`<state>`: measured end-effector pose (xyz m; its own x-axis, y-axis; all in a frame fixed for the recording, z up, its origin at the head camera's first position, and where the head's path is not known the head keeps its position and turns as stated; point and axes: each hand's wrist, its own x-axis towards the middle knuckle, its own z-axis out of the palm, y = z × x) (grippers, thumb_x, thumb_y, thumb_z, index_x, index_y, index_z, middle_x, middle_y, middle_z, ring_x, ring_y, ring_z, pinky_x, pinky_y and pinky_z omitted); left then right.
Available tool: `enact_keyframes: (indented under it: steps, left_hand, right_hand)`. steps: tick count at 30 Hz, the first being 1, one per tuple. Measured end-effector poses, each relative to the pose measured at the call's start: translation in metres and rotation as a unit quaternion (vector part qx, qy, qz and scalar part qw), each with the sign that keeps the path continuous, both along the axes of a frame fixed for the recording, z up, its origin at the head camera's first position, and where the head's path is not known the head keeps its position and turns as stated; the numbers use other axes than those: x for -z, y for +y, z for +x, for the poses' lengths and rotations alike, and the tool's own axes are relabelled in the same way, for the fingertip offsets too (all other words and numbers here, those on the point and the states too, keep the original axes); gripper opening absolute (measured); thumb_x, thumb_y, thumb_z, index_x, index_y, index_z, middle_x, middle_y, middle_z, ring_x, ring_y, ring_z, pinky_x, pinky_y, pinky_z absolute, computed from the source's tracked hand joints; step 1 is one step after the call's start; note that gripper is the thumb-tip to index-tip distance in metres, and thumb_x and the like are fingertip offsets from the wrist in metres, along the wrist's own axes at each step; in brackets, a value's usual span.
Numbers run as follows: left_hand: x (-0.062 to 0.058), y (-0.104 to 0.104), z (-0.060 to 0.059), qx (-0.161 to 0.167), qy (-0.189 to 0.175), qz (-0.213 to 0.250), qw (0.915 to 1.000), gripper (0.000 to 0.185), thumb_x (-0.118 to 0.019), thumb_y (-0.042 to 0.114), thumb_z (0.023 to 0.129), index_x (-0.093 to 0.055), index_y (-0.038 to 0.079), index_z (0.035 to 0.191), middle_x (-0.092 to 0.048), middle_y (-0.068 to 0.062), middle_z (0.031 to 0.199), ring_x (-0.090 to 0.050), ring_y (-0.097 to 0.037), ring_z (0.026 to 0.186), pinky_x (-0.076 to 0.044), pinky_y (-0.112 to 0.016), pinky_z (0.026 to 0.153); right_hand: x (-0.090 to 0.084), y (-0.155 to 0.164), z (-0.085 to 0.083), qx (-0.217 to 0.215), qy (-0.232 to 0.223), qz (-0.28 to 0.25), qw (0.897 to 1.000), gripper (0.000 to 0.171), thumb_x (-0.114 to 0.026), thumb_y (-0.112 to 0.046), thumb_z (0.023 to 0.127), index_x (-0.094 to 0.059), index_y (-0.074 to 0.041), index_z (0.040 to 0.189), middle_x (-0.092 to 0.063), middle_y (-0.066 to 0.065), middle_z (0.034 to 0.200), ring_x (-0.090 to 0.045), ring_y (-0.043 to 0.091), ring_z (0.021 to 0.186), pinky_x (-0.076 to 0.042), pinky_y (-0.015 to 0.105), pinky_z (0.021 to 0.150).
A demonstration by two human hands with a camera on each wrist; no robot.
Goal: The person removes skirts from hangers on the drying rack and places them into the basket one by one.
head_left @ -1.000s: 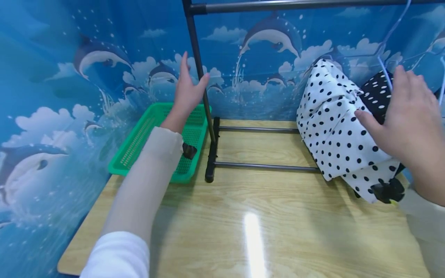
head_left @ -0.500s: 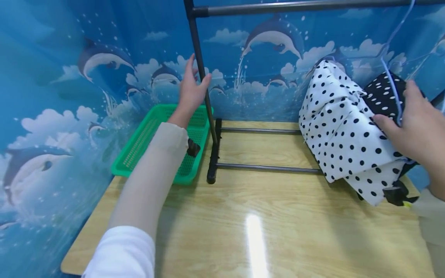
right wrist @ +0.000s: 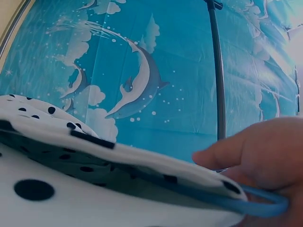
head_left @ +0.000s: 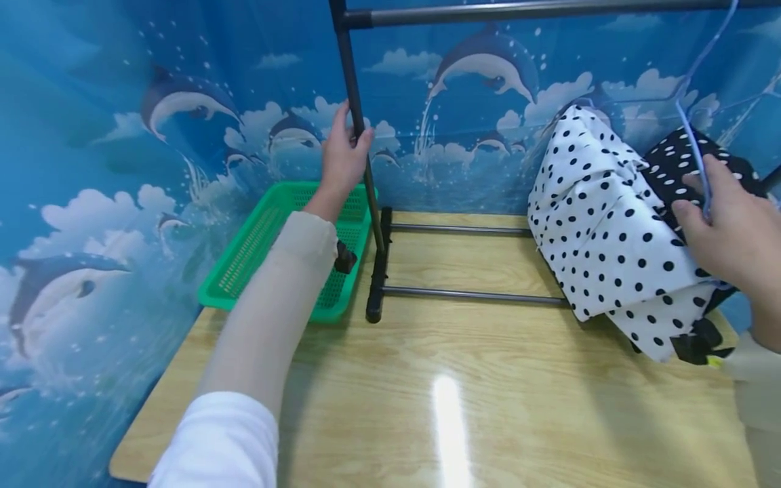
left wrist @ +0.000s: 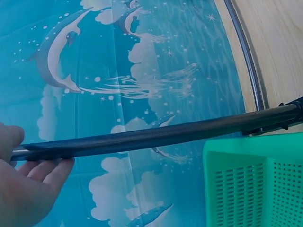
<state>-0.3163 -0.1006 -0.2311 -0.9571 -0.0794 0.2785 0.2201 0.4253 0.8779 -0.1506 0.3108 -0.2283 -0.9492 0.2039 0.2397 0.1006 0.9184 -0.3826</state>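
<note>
A black clothes rack stands on the wooden table (head_left: 464,379), its upright pole (head_left: 358,122) at the left. My left hand (head_left: 350,135) grips this pole; in the left wrist view the pole (left wrist: 156,137) passes between the thumb and fingers of the left hand (left wrist: 26,163). A white garment with black dots (head_left: 601,224) hangs at the right on a blue hanger (head_left: 695,152), over a black garment with white dots (head_left: 677,159). My right hand (head_left: 692,196) pinches the hanger's wire at the garment's shoulder. In the right wrist view the blue hanger (right wrist: 258,201) runs under the fingers (right wrist: 265,151).
A green mesh basket (head_left: 268,237) sits at the table's back left, beside the rack's foot (head_left: 373,308). The rack's top bar (head_left: 518,10) crosses overhead. Two low rails (head_left: 464,293) span the base. A blue dolphin backdrop (head_left: 122,169) closes off the back and left.
My left hand has moved right onto the upright pole and closed round it. My right hand has drawn back to the right and closed on the blue hanger.
</note>
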Motion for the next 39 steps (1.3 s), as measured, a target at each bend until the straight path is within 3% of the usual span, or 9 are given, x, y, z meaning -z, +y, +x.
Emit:
enact_keyframes:
  steps: [3,6,12,20,24,33,39]
  left_hand:
    - [0.002,-0.003,-0.002,-0.006,0.016,-0.009,0.9998,0.059,-0.049,0.025,0.102,-0.022,0.035,0.153,-0.055,-0.003,0.139,-0.054,-0.01,0.125,-0.044,-0.03,0.102]
    - [0.005,-0.007,-0.005,-0.009,0.036,-0.023,0.9991,0.06,-0.051,0.024,0.1,-0.025,0.033,0.153,-0.059,-0.004,0.135,-0.056,-0.01,0.122,-0.046,-0.029,0.1]
    - [0.011,-0.01,-0.008,0.009,0.029,-0.035,0.9989,0.063,-0.054,0.025,0.099,-0.024,0.031,0.154,-0.06,-0.005,0.134,-0.057,-0.009,0.12,-0.046,-0.027,0.099]
    - [0.01,-0.012,-0.008,-0.011,0.048,-0.051,0.9975,0.066,-0.057,0.02,0.098,-0.025,0.031,0.154,-0.063,-0.006,0.13,-0.06,-0.011,0.117,-0.047,-0.026,0.097]
    - [0.01,-0.007,-0.007,-0.008,0.056,-0.058,0.9967,0.069,-0.059,0.018,0.097,-0.023,0.03,0.154,-0.064,-0.006,0.128,-0.061,-0.011,0.116,-0.048,-0.026,0.096]
    - [0.012,-0.006,-0.005,-0.009,0.049,-0.053,0.9973,0.07,-0.057,0.018,0.097,-0.021,0.033,0.155,-0.064,-0.005,0.128,-0.06,-0.01,0.116,-0.048,-0.025,0.095]
    - [0.011,-0.007,-0.006,-0.015,0.04,-0.058,0.9974,0.07,-0.057,0.02,0.097,-0.019,0.035,0.154,-0.064,-0.004,0.128,-0.06,-0.009,0.116,-0.048,-0.025,0.096]
  right_hand:
    - [0.0,-0.002,0.002,-0.01,0.021,-0.016,1.0,0.056,-0.024,-0.012,0.105,0.0,0.0,0.154,-0.024,0.029,0.152,-0.025,0.053,0.135,-0.024,0.064,0.105]
    - [0.0,-0.004,0.002,-0.008,0.032,-0.032,0.999,0.053,-0.023,-0.012,0.106,-0.007,-0.003,0.155,-0.03,0.026,0.151,-0.034,0.052,0.131,-0.031,0.064,0.103]
    - [0.005,0.0,0.004,0.017,0.042,-0.065,0.997,0.05,-0.024,-0.017,0.107,-0.016,-0.008,0.155,-0.036,0.02,0.15,-0.039,0.045,0.133,-0.032,0.059,0.105]
    - [0.01,-0.001,0.001,0.037,0.032,-0.097,0.994,0.051,-0.029,-0.029,0.107,-0.027,-0.008,0.153,-0.044,0.019,0.146,-0.043,0.042,0.13,-0.035,0.053,0.103]
    - [0.01,0.002,0.002,0.045,0.033,-0.115,0.992,0.052,-0.034,-0.029,0.106,-0.028,-0.008,0.153,-0.045,0.018,0.145,-0.044,0.036,0.131,-0.036,0.043,0.105]
    - [0.009,0.002,-0.004,0.034,0.011,-0.177,0.984,0.052,-0.034,-0.029,0.106,-0.024,-0.016,0.155,-0.046,0.013,0.146,-0.05,0.022,0.13,-0.035,0.039,0.107]
    - [0.01,0.001,-0.003,0.035,0.019,-0.23,0.972,0.051,-0.036,-0.037,0.104,-0.033,-0.021,0.151,-0.047,0.004,0.146,-0.051,0.013,0.128,-0.033,0.03,0.107]
